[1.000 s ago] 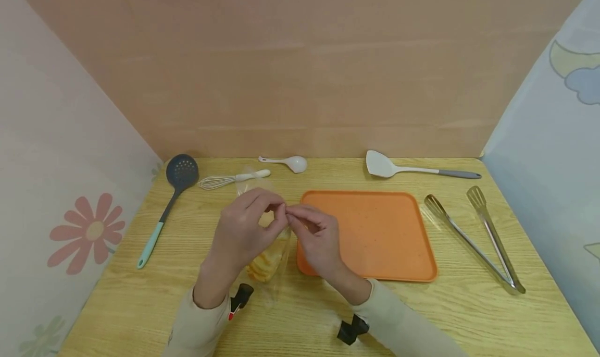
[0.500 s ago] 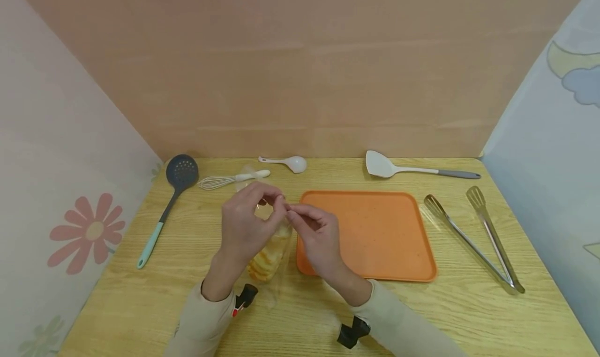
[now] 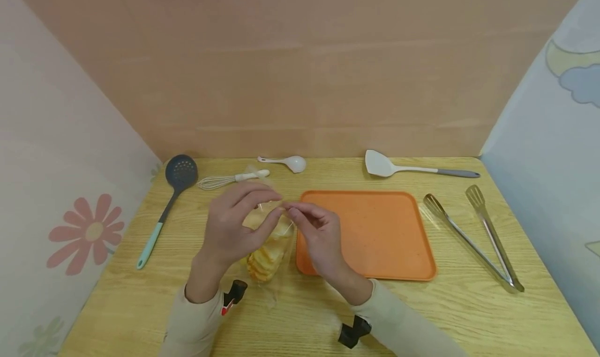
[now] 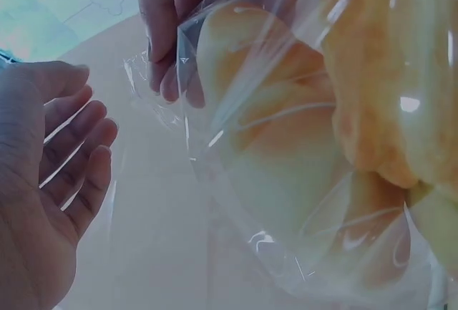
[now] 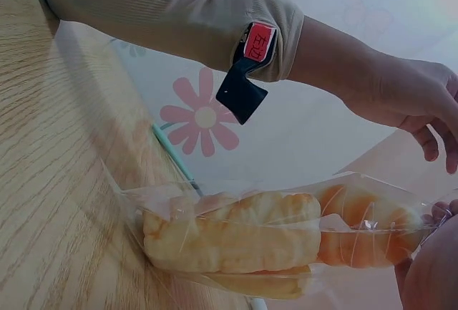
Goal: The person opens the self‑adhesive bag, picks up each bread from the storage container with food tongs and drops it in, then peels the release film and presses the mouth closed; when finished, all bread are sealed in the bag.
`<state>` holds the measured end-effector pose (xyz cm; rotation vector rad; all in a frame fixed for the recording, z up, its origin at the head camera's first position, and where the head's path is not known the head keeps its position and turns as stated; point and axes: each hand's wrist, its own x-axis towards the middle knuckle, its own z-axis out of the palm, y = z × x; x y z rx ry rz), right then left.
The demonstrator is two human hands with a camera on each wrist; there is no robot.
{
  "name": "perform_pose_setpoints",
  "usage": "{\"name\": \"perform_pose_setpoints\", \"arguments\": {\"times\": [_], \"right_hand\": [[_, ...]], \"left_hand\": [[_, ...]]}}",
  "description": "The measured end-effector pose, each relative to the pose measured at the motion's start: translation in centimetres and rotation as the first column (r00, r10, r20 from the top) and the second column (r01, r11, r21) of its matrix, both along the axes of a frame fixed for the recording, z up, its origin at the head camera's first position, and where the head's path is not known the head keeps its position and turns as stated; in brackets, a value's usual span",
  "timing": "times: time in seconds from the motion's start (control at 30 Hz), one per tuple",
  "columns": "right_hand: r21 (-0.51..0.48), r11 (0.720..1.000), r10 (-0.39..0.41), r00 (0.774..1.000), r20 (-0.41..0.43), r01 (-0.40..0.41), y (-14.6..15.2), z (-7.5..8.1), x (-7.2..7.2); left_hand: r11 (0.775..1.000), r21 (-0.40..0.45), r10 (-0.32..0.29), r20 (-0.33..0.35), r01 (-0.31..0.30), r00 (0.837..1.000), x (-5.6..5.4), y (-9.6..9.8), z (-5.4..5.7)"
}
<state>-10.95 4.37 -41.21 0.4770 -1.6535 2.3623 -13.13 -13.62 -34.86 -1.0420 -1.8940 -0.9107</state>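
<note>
A clear plastic bag (image 4: 243, 202) of golden bread (image 3: 264, 260) stands on the table between my hands, left of the orange tray. My right hand (image 3: 323, 237) pinches the bag's upper edge, as the right wrist view also shows, with the bag (image 5: 236, 242) reaching from the fingers to the tabletop. Beside the bag's top, my left hand (image 3: 232, 224) has its fingers loosely bent, with a gap to the plastic in the left wrist view. Part of the bread is hidden behind the left hand in the head view.
An orange tray (image 3: 375, 237) lies right of the bag. Behind are a whisk (image 3: 225, 181), a white spoon (image 3: 294, 163) and a white turner (image 3: 382, 164). A skimmer (image 3: 181, 173) lies at the left, metal tongs (image 3: 487, 226) at the right. Walls enclose the table's back and sides.
My left hand has come away from the bag's edge and shifted left, its thumb and fingers spreading apart. The right hand stays nearly in place, and more of the bread now shows.
</note>
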Motion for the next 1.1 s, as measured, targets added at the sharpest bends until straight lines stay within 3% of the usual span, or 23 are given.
{"name": "perform_pose_setpoints", "arguments": {"times": [0.07, 0.37, 0.77, 1.1], "right_hand": [[-0.009, 1.000, 0.009, 1.000, -0.009, -0.009, 0.03, -0.06, -0.04], [-0.014, 1.000, 0.021, 0.999, -0.028, -0.021, 0.03, -0.04, 0.15], [-0.013, 1.000, 0.013, 0.999, -0.046, -0.013, -0.05, -0.16, 0.20], [0.010, 1.000, -0.004, 1.000, -0.009, 0.004, 0.07, 0.07, 0.24]], "left_hand": [[0.999, -0.043, -0.010, -0.015, 0.009, 1.000, -0.07, 0.05, -0.04], [0.987, -0.150, 0.046, -0.055, -0.054, 0.997, 0.04, 0.61, -0.26], [0.973, -0.201, 0.097, -0.078, -0.111, 0.992, 0.05, 0.56, -0.44], [0.965, -0.243, 0.073, -0.099, -0.095, 0.992, 0.00, 0.58, -0.41]]}}
